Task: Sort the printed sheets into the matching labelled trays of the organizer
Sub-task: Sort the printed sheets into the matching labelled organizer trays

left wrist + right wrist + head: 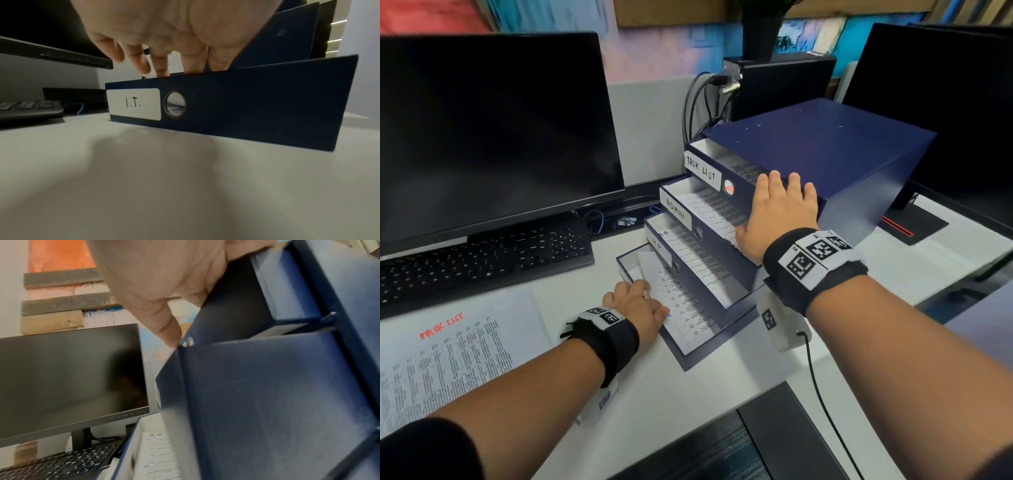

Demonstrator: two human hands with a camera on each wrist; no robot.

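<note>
Here the left hand [635, 306] presses flat on the I.T. tray's sheet [681, 308], the right hand [779, 212] spread open on the organizer [835, 150]

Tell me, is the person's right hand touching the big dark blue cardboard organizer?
Touching. The head view shows the right hand lying flat on the front corner of the dark blue cardboard organizer, fingers spread.

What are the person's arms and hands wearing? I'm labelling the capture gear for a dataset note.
Both hands are bare. The left wrist carries a black band with a white strip of square black-and-white markers, and a white device under it. The right wrist has the same band and markers; its white device bears a marker and trails a thin black cable. A black sleeve shows on the left arm.
</note>
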